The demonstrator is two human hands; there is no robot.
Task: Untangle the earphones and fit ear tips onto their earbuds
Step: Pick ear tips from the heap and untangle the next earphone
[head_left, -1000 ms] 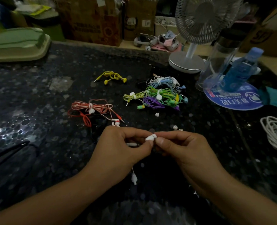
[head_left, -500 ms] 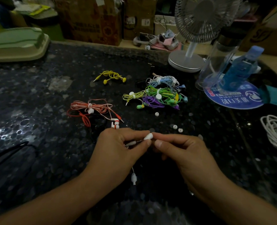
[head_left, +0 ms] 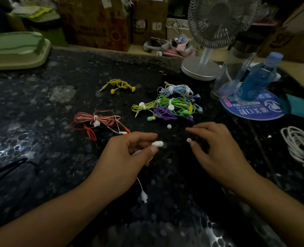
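Earphones in a red-pink bundle [head_left: 96,120] lie at the left on the dark counter [head_left: 40,148], apparently waiting their turn. Nearer, the left hand [head_left: 122,157] pinches a white earbud [head_left: 157,143], nozzle offered rightward, its cable hanging below. A loose ear tip [head_left: 189,139] lies just beside the right hand [head_left: 217,147], whose relaxed, empty fingers seem poised to collect it.

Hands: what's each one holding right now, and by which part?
The left hand pinches the white earbud by its rear end, between thumb and fingers; its cable hangs below. The right hand holds nothing, its thumb beside a loose ear tip.
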